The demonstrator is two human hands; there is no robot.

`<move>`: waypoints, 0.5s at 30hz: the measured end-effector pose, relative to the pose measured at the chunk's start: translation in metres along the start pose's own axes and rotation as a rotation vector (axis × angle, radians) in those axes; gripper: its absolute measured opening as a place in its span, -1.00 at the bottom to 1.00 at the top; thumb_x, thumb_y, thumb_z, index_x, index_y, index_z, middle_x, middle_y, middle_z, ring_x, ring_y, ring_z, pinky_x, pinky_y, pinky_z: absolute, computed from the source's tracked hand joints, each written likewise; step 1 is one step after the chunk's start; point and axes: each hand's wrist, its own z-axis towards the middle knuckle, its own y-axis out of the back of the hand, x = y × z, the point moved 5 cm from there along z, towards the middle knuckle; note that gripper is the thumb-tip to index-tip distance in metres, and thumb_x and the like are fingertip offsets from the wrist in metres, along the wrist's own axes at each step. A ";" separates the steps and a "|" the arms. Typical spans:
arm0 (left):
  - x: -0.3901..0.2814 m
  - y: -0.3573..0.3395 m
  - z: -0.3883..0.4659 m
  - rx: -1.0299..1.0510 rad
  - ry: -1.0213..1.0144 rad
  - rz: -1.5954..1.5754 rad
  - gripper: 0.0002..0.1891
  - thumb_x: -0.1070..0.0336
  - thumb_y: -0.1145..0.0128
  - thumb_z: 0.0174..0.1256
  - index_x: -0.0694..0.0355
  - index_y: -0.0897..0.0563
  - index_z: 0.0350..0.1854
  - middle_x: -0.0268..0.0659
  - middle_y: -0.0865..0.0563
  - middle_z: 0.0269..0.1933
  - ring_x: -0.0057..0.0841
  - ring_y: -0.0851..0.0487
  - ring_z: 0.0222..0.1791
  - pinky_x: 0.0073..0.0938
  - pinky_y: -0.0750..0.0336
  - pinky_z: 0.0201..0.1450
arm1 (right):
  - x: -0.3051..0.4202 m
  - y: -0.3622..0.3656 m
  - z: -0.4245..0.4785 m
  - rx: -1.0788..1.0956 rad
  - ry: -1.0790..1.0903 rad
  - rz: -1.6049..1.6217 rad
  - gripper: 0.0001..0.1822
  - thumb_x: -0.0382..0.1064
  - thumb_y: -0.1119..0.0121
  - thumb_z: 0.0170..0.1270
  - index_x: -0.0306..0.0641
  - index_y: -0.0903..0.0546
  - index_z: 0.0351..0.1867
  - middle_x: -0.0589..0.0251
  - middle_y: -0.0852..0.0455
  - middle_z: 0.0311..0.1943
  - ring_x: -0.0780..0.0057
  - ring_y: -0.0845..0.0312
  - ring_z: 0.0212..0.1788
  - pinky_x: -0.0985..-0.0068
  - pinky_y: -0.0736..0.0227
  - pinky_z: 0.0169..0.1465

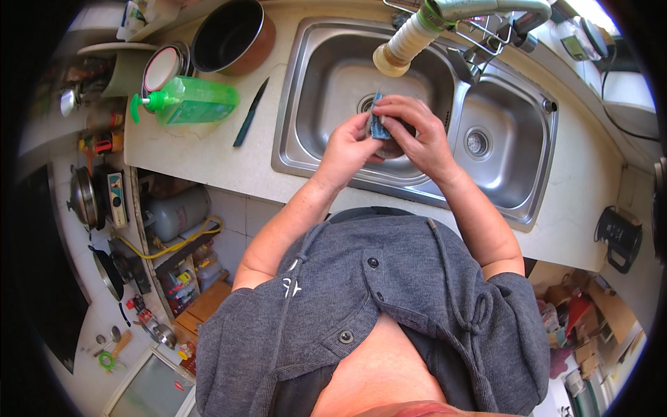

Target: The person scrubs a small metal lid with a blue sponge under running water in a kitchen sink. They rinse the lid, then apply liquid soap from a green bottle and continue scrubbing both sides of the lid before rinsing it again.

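Both my hands are over the large left basin of a stainless steel double sink. My left hand grips a small round object, perhaps a bowl or lid, from its left side. Fingers cover most of it, so its exact kind cannot be told. In my right hand is a blue scouring pad, pinched between thumb and fingers and pressed against the round object. Behind the pad, the basin's drain shows in part. Above my hands hangs the white flexible spout of the faucet; no running water is visible.
Left of the sink lie a dark-bladed knife and a green pump bottle. A brown pot stands behind them. The smaller right basin has its own drain. A black electric kettle is at far right.
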 end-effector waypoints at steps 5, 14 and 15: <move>-0.002 0.005 0.002 -0.056 -0.012 0.048 -0.65 0.24 -0.25 0.35 0.26 -0.58 0.11 -0.34 -0.73 -0.13 -0.69 -0.68 -0.21 -0.62 -0.60 -0.20 | -0.032 -0.002 -0.008 -0.053 -0.447 0.325 -0.77 -0.22 -0.29 0.31 -0.31 -0.69 -0.12 0.30 -0.73 -0.25 0.55 -0.62 -0.20 0.60 -0.50 -0.08; 0.013 0.000 -0.004 -0.017 -0.023 -0.161 -0.66 0.26 -0.07 0.48 0.30 -0.45 0.19 -0.24 -0.66 -0.01 -0.53 -0.69 -0.04 -0.43 -0.74 -0.14 | -0.036 0.002 -0.015 -0.074 -0.460 0.402 -0.81 -0.26 -0.31 0.29 -0.26 -0.66 -0.12 0.38 -0.68 -0.26 0.61 -0.55 -0.20 0.61 -0.46 -0.09; 0.011 0.002 -0.004 -0.020 -0.028 -0.088 -0.67 0.26 -0.07 0.48 0.29 -0.46 0.18 -0.26 -0.67 -0.02 -0.54 -0.69 -0.06 -0.44 -0.74 -0.14 | -0.036 0.007 -0.012 -0.040 -0.403 0.347 -0.81 -0.28 -0.32 0.27 -0.26 -0.66 -0.13 0.36 -0.67 -0.28 0.60 -0.55 -0.21 0.60 -0.46 -0.10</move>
